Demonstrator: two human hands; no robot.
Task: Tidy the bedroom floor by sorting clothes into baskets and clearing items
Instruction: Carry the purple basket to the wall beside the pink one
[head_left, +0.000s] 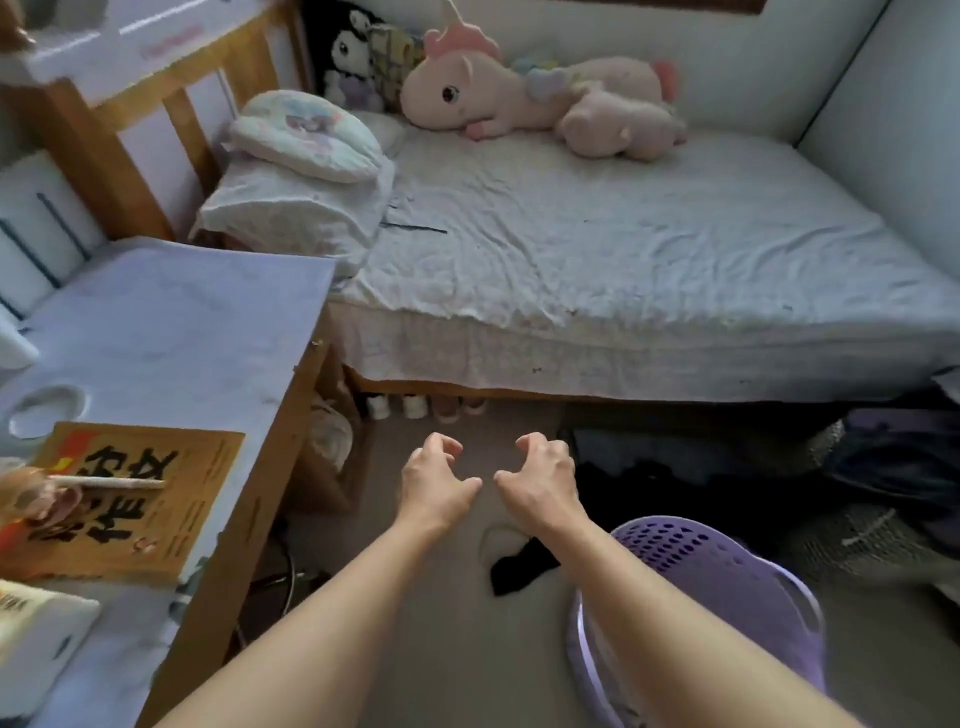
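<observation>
Both hands hang out in front of me over the floor (426, 649), the left hand (434, 480) and the right hand (540, 480) close together, thumbs nearly meeting. Each grip is half curled, fingers hooked like claws, and neither has hold of anything.

What I need to sort lies lower down. One small black garment (519, 569) sits on the floor just beside the purple basket (727, 577), partly under my right forearm. A heap of dark clothes (649, 483) spreads from the foot of the bed (597, 249) to the right, with more dark fabric further right that I cannot tell apart.

My worry is the reach. My right arm crosses the basket's rim, so dropping toward the black garment could knock or tip the basket. The dark heap is hard to read against shadow, so I may grab several pieces at once. The table (171, 322) at my left carries a book (135, 499) close to its edge, and a careless elbow could sweep it off.
</observation>
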